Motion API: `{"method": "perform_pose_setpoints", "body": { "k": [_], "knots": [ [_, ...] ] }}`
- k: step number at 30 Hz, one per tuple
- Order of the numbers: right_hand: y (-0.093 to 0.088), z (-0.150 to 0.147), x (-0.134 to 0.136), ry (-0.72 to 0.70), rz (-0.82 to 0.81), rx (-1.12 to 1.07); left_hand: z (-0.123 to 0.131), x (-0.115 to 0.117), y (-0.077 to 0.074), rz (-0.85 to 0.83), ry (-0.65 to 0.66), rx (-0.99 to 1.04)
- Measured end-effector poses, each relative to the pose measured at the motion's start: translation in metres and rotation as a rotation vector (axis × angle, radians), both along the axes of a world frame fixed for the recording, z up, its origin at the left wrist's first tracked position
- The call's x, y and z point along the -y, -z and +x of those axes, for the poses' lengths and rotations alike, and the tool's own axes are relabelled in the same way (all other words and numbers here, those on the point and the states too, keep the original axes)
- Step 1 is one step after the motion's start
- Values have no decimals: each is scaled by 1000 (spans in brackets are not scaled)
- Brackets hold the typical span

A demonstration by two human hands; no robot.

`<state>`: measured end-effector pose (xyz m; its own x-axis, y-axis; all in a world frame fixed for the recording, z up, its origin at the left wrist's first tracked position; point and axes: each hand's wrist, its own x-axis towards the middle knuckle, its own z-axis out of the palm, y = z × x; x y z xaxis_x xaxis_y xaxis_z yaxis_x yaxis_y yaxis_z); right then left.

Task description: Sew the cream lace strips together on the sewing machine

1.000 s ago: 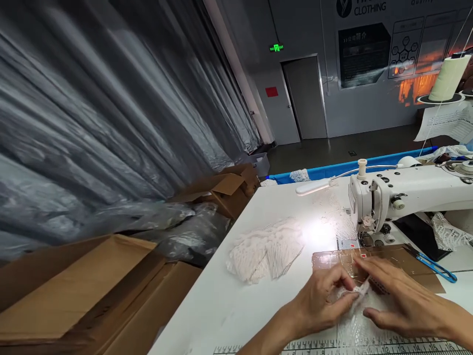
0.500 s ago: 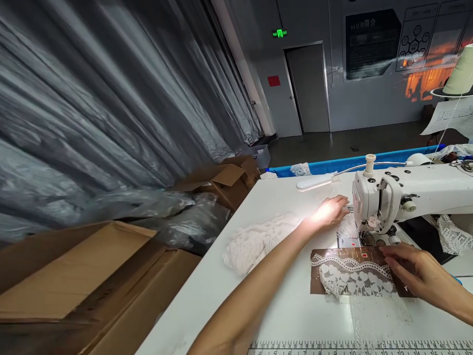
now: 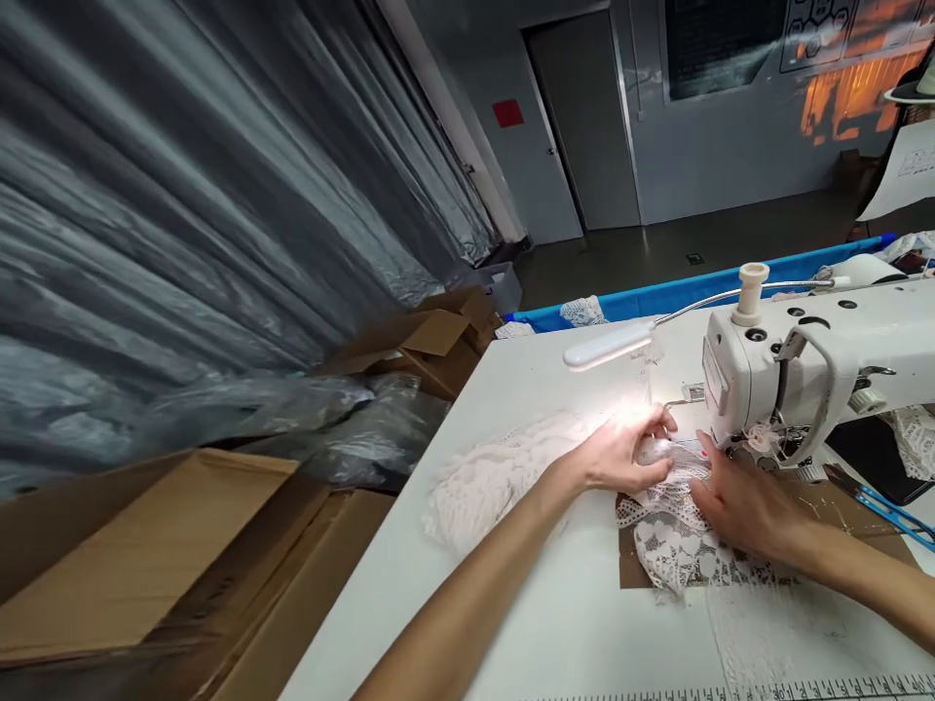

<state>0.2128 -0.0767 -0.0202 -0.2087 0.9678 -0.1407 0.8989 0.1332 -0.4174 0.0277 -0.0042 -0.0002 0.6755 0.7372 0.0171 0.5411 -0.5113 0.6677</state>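
A piece of white lace (image 3: 683, 545) lies on a brown cardboard sheet (image 3: 629, 567) on the white table, in front of the white sewing machine (image 3: 810, 365). My left hand (image 3: 624, 453) is curled, pinching the lace's far edge just left of the machine's needle, under the glare of the lamp. My right hand (image 3: 741, 501) lies flat on the lace with its fingers stretched toward the needle area. A pile of more white lace (image 3: 489, 482) sits on the table to the left of my left hand.
A gooseneck lamp (image 3: 610, 346) shines on the table. Blue-handled snips (image 3: 895, 516) lie at the right. A printed ruler (image 3: 766, 689) runs along the table's near edge. Cardboard boxes (image 3: 153, 565) and plastic bags (image 3: 365, 428) stand at the left, under a grey curtain.
My left hand drew back from beside the machine head to the lace's far edge. My right hand moved left onto the lace, toward the needle. The camera tilted down.
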Motion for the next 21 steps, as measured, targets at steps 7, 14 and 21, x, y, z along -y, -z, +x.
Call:
{"method": "perform_pose_setpoints", "body": {
  "k": [7,14,21],
  "knots": [
    [16,-4,-10,-20,239,143,10,-10,20,-278,6,353],
    [18,-3,-9,8,236,64,7,-13,19,-520,-27,408],
    [11,-7,-8,51,191,55,3,-15,18,-616,-53,450]
  ]
}}
